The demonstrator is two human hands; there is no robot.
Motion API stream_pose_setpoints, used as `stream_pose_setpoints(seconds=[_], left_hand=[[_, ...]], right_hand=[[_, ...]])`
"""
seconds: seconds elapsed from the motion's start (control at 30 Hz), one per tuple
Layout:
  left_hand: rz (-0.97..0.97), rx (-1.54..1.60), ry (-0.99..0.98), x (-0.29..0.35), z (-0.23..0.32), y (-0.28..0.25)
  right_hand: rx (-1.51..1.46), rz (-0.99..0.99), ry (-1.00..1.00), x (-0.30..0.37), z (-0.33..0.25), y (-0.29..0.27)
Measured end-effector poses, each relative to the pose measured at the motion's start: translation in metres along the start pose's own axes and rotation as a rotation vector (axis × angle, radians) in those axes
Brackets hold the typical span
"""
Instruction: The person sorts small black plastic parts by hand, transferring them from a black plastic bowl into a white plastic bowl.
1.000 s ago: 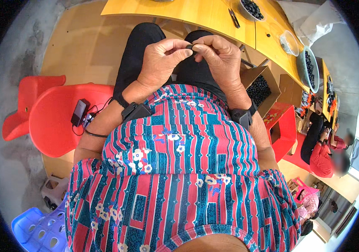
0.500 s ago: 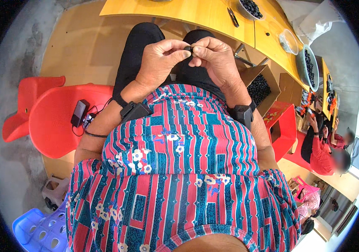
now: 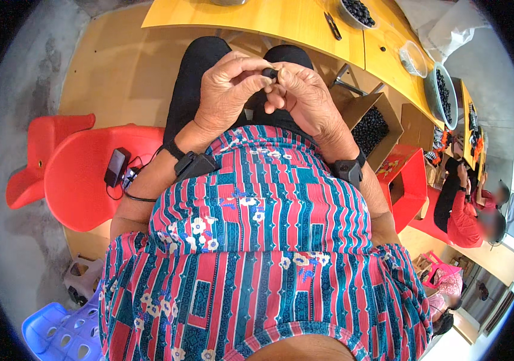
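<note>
Above my lap, both hands meet at the fingertips around a small round black piece (image 3: pixel 270 73). My left hand (image 3: pixel 228 90) pinches it from the left between thumb and fingers. From the other side my right hand (image 3: pixel 305 96) grips it with thumb and index finger, its other fingers curled below. The fingers cover much of the piece, so its exact kind does not show. To the right of my legs stands an open cardboard box (image 3: pixel 370 129) holding many similar black pieces.
Ahead is a yellow table (image 3: pixel 293 18) with black snips (image 3: pixel 332 26), a bowl of black pieces (image 3: pixel 358 13), a clear tub (image 3: pixel 413 59) and a greenish basin (image 3: pixel 441 96). Red chairs (image 3: pixel 82 180) stand at left, a red bin (image 3: pixel 407 186) at right. Other people (image 3: pixel 467 225) sit farther right.
Both hands stay together on the black piece and have shifted slightly lower. My right fingers have turned a little, and more of the piece's dark side shows.
</note>
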State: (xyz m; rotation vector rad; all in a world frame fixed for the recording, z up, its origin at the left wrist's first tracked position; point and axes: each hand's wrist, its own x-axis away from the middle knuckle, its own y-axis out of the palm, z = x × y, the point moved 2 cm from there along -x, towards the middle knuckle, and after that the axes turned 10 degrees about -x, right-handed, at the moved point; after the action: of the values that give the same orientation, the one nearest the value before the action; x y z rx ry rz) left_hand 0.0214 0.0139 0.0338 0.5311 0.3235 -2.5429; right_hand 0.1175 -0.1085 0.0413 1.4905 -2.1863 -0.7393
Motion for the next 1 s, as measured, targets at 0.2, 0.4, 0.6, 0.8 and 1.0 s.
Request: stream_pose_setpoints(seconds=[0.2,0.4,0.6,0.8,1.0], left_hand=[[0.012,-0.029,0.024,0.000,0.005,0.001],[0.004,-0.036,-0.002,0.001,0.004,0.002],[0.001,-0.018,-0.008,0.003,0.006,0.002],[0.017,-0.063,0.054,0.001,0.009,-0.001],[0.032,-0.110,0.109,0.000,0.014,-0.003]], right_hand=[[0.221,0.016,-0.106,0.001,-0.007,0.001],[0.507,0.055,-0.208,0.004,-0.015,0.009],[0.855,0.117,-0.437,0.002,-0.015,0.008],[1.069,0.097,-0.577,0.009,-0.026,0.024],[1.129,0.052,-0.635,0.009,-0.027,0.023]])
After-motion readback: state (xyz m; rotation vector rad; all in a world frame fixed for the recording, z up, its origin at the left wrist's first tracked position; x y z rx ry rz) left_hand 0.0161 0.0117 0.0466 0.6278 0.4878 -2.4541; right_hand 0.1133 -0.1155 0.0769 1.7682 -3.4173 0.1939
